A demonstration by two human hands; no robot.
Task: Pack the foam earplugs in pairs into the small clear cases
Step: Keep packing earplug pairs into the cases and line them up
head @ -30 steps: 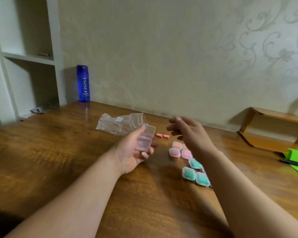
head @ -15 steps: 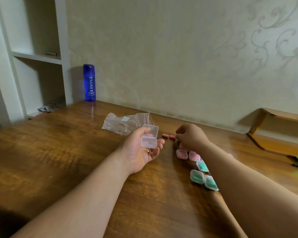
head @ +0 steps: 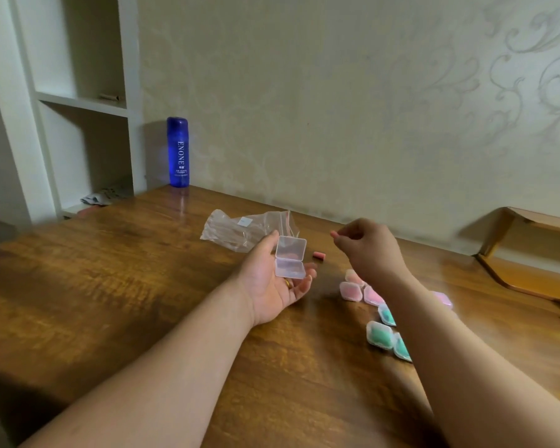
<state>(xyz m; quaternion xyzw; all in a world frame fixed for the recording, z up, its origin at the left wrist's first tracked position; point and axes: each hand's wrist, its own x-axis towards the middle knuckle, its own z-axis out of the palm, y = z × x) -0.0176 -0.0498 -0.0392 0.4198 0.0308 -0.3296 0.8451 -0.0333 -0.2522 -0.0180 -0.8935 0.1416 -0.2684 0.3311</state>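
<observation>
Beside the case [head: 290,257] held in the left grip [head: 272,287], the right grip [head: 369,250] pinches an earplug [head: 334,234].

Both forearms [head: 175,367] show bare to the frame's lower edge; the left hand [head: 269,282] wears a thin gold ring [head: 287,283].

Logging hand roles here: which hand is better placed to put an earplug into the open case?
Right: the right hand pinches a pink earplug beside the open case, which the left hand holds.

The table [head: 110,286] is glossy, grained brown wood. The open case [head: 290,257] is clear plastic. The bag [head: 240,229] behind it is crinkled clear film.
</observation>
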